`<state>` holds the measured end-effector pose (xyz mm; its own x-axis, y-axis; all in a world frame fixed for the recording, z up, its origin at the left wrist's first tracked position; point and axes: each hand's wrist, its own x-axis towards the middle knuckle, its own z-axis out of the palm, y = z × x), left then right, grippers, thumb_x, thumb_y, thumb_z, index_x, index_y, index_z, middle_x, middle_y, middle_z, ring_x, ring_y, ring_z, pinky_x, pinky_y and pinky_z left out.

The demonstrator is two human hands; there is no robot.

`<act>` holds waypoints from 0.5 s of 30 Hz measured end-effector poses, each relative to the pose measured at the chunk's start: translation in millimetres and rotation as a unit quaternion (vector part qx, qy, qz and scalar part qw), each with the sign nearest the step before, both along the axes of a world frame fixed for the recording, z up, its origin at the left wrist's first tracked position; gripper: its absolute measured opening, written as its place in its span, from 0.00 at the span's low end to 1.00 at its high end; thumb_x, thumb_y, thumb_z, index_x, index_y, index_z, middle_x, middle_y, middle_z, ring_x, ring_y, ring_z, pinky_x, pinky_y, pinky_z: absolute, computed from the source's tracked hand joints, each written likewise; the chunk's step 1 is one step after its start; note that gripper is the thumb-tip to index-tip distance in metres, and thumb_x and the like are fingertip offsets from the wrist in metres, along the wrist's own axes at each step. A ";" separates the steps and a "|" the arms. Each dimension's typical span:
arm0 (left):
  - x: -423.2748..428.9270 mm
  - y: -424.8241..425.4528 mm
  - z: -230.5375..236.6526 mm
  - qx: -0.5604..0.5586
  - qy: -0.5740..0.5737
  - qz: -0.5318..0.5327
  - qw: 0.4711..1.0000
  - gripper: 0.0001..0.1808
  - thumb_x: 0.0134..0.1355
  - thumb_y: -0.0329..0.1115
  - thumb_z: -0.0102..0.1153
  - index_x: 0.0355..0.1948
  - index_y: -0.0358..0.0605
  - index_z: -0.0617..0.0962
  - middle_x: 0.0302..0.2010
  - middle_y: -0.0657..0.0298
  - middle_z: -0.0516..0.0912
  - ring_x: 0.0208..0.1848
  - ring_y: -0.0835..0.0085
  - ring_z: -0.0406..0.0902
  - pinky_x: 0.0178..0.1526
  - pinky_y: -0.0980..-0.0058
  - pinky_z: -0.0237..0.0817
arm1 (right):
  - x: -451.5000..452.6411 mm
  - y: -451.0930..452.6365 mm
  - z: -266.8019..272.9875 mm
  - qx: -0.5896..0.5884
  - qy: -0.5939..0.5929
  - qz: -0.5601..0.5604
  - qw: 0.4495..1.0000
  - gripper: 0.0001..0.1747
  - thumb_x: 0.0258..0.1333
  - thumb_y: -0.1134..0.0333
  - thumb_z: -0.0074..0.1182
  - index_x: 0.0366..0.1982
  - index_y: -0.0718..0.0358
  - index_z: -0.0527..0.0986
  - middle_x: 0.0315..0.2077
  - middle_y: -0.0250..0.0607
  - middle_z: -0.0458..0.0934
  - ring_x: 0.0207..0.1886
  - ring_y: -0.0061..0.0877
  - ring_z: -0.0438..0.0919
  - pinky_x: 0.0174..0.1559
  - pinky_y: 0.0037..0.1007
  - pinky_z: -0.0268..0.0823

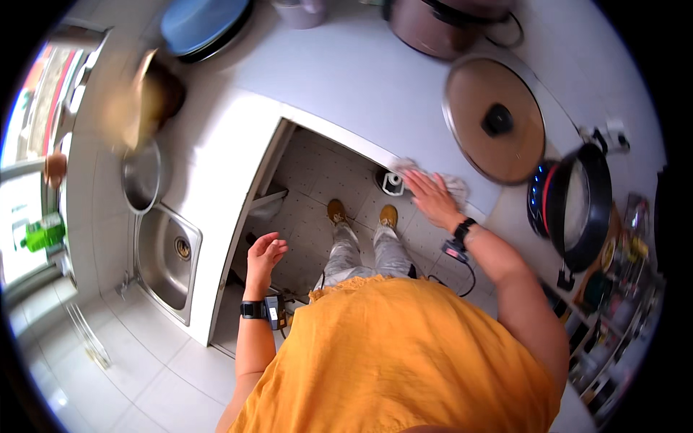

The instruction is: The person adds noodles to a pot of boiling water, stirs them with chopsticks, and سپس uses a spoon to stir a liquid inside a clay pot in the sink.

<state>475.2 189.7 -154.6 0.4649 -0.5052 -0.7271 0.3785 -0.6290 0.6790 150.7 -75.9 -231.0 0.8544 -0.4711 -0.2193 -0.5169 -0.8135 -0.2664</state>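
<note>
My right hand (433, 197) lies flat, fingers stretched out, over a pale patterned cloth (457, 189). It presses the cloth onto the front edge of the white countertop (346, 70). Bunched parts of the cloth show beyond the fingertips and beside the hand; the rest is hidden under the palm. My left hand (265, 257) hangs in the air in front of the left counter section, its fingers loosely bent and apart, with nothing in it. Both wrists wear dark straps with small devices.
A glass lid (495, 120) and a black pan (587, 208) on a lit cooker (538, 197) stand to the right. A pinkish pot (433, 27) is behind. At left are a steel sink (162, 270), a metal basin (142, 178) and a blue lid (200, 24). A bin-like container (391, 183) sits below the counter edge.
</note>
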 end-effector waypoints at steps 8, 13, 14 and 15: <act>15.2 60.9 -5.6 -0.024 0.036 0.193 0.980 0.13 0.63 0.32 0.47 0.48 0.42 0.71 0.37 0.64 0.79 0.38 0.78 0.77 0.39 0.82 0.69 | 303.1 -38.1 -43.6 0.063 -0.178 0.001 0.982 0.29 0.59 0.62 0.36 0.62 0.54 0.51 0.63 0.32 0.50 0.66 0.23 0.47 0.64 0.42 0.32; 19.0 110.8 -11.1 0.000 0.017 0.280 0.960 0.13 0.62 0.33 0.47 0.47 0.42 0.72 0.37 0.63 0.79 0.37 0.78 0.77 0.38 0.81 0.69 | 403.9 -10.7 -48.6 0.028 -0.205 0.069 0.976 0.27 0.58 0.62 0.38 0.60 0.56 0.55 0.60 0.38 0.57 0.65 0.27 0.50 0.62 0.42 0.38; 20.7 118.3 -13.5 0.013 0.022 0.308 0.951 0.13 0.62 0.33 0.48 0.47 0.42 0.72 0.37 0.62 0.79 0.36 0.78 0.77 0.38 0.81 0.69 | 419.7 12.0 -50.5 -0.027 -0.229 0.113 0.967 0.27 0.58 0.61 0.38 0.60 0.57 0.56 0.59 0.40 0.59 0.65 0.28 0.50 0.62 0.41 0.40; 18.3 124.8 -20.0 0.008 0.029 0.334 0.942 0.13 0.62 0.34 0.48 0.47 0.42 0.72 0.37 0.62 0.79 0.36 0.77 0.78 0.38 0.81 0.69 | 426.2 40.3 -47.5 0.033 -0.201 0.186 0.961 0.26 0.59 0.60 0.37 0.59 0.57 0.57 0.59 0.41 0.58 0.65 0.29 0.51 0.62 0.42 0.42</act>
<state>493.5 314.5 -174.5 0.6340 -0.1030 -0.7665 0.7298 -0.2483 0.6370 576.9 -35.6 -278.5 0.9831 -0.1121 0.1448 -0.0372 -0.8964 -0.4417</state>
